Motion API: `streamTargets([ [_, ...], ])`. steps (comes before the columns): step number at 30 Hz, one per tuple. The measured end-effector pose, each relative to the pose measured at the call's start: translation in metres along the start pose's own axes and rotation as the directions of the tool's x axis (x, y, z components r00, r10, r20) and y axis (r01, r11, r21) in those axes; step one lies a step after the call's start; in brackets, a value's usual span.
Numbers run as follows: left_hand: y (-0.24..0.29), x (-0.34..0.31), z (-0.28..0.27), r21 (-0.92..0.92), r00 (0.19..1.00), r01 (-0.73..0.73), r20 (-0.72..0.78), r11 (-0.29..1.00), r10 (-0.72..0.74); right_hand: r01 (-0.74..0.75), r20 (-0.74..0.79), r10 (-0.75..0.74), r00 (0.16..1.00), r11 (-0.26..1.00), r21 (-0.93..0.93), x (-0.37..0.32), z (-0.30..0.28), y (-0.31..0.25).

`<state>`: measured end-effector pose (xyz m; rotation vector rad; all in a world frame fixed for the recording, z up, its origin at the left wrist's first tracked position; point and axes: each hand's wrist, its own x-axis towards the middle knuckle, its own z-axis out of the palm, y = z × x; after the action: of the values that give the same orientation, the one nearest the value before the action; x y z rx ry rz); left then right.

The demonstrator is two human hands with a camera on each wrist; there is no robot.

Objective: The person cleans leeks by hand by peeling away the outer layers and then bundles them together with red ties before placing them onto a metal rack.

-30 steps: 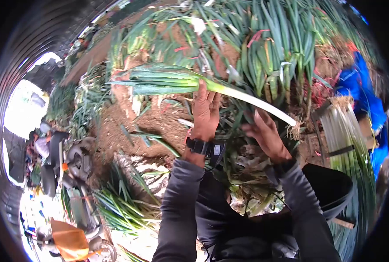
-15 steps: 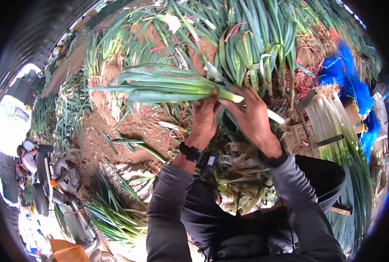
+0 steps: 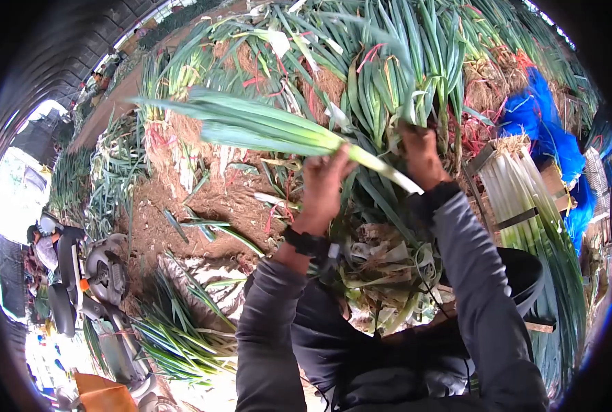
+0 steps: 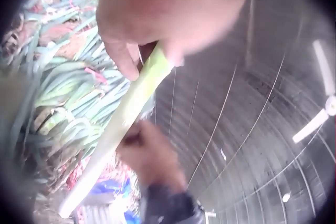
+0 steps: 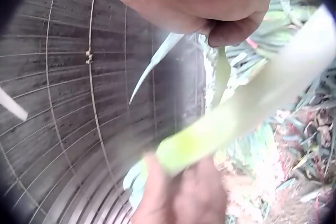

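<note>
Left grip: left hand (image 3: 323, 182) wraps round the long green-and-white leek (image 3: 265, 130).
Right grip: right hand (image 3: 421, 147) pinches a thin green leaf strip (image 5: 222, 77) above the leek.
Risk: a hard tug could snap the strip short.

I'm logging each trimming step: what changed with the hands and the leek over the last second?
The right hand slid along the leek from the root end toward the leaves, then lifted away, and now pinches a thin peeled strip. The leek tilted, its leaves rising toward the upper left. The left hand still grips the stalk where green meets white.
</note>
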<state>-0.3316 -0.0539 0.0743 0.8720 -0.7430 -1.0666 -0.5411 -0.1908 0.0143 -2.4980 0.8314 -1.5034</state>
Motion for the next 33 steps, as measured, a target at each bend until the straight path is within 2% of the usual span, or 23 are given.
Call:
streamTargets([
  [1,0.004,0.008,-0.013,-0.030,0.994,-0.057,-0.100,0.998,0.054,0.087,0.053,-0.078,0.996,0.979,-0.185,-0.009,-0.012,0.029],
  [2,0.016,0.014,-0.027,-0.044,0.982,-0.086,-0.173,0.995,0.077,-0.212,0.150,0.222,0.963,0.974,-0.081,-0.017,-0.020,0.041],
  [3,0.033,0.019,-0.037,-0.037,0.958,-0.123,-0.263,0.992,0.109,-0.541,0.241,0.531,0.812,0.841,-0.030,-0.025,-0.029,0.052],
  [4,0.042,0.026,-0.053,-0.071,0.921,-0.142,-0.375,0.987,0.106,-0.775,0.297,0.751,0.590,0.630,-0.052,-0.034,-0.037,0.063],
  [5,0.047,0.031,-0.067,-0.108,0.887,-0.199,-0.442,0.974,0.132,-0.734,0.172,0.743,0.646,0.668,-0.127,-0.074,-0.035,0.074],
  [8,0.055,0.046,-0.107,-0.138,0.789,-0.349,-0.576,0.927,0.212,-0.474,0.526,0.541,0.656,0.838,-0.270,-0.194,-0.034,0.069],
  [9,0.055,0.049,-0.113,-0.124,0.783,-0.400,-0.560,0.908,0.269,-0.345,0.757,0.524,0.391,0.846,-0.407,-0.187,-0.036,0.035],
  [10,0.056,0.052,-0.117,-0.109,0.781,-0.367,-0.575,0.924,0.242,-0.166,0.860,0.506,0.058,0.855,-0.492,-0.170,-0.040,-0.009],
  [12,0.055,0.048,-0.107,-0.118,0.794,-0.259,-0.591,0.959,0.142,-0.272,0.833,0.500,0.236,0.857,-0.437,-0.129,-0.027,-0.076],
  [13,0.049,0.048,-0.103,-0.138,0.826,-0.217,-0.553,0.966,0.107,-0.479,0.808,0.416,0.418,0.856,-0.193,-0.124,-0.011,-0.078],
  [14,0.042,0.046,-0.097,-0.161,0.858,-0.173,-0.509,0.972,0.068,-0.601,0.715,0.368,0.594,0.794,0.091,-0.116,0.004,-0.077],
  [15,0.037,0.042,-0.086,-0.180,0.889,-0.146,-0.456,0.973,0.049,-0.816,0.735,0.449,0.508,0.525,0.243,-0.076,-0.001,-0.104],
  [16,0.030,0.044,-0.076,-0.203,0.881,-0.124,-0.474,0.971,0.014,-0.911,0.768,0.493,0.410,0.181,0.370,-0.033,-0.003,-0.131],
  [18,0.018,0.039,-0.057,-0.274,0.918,-0.059,-0.393,0.960,-0.056,-0.776,0.649,0.535,0.541,0.019,0.631,-0.007,0.028,-0.131],
  [20,0.007,0.034,-0.042,-0.299,0.949,0.048,-0.283,0.953,-0.136,-0.543,0.603,0.480,0.637,-0.276,0.793,0.017,0.046,-0.123],
  [21,-0.002,0.032,-0.037,-0.329,0.958,0.073,-0.240,0.941,-0.158,-0.447,0.551,0.531,0.644,-0.325,0.834,0.023,0.050,-0.124],
  [22,-0.005,0.029,-0.030,-0.358,0.964,0.095,-0.198,0.929,-0.175,-0.414,0.488,0.523,0.699,-0.260,0.872,0.029,0.053,-0.123],
  [24,-0.007,0.026,-0.029,-0.354,0.967,0.125,-0.168,0.927,-0.194,-0.413,0.432,0.555,0.711,-0.168,0.895,0.032,0.049,-0.123],
  [26,-0.005,0.028,-0.035,-0.376,0.956,0.164,-0.168,0.912,-0.241,-0.440,0.359,0.580,0.731,-0.001,0.898,0.033,0.042,-0.123],
  [27,-0.009,0.032,-0.036,-0.306,0.931,0.198,-0.239,0.931,-0.276,-0.451,0.320,0.588,0.743,0.086,0.888,0.034,0.038,-0.123],
  [31,-0.017,0.033,-0.030,-0.133,0.903,0.340,-0.228,0.931,-0.363,-0.467,0.191,0.637,0.747,0.298,0.833,0.038,0.028,-0.121],
  [32,-0.021,0.032,-0.029,-0.120,0.898,0.356,-0.230,0.927,-0.375,-0.531,0.222,0.630,0.744,0.356,0.769,0.042,0.021,-0.125],
  [33,-0.023,0.032,-0.031,-0.106,0.892,0.373,-0.235,0.922,-0.387,-0.563,0.203,0.613,0.764,0.478,0.675,0.036,0.025,-0.114],
])
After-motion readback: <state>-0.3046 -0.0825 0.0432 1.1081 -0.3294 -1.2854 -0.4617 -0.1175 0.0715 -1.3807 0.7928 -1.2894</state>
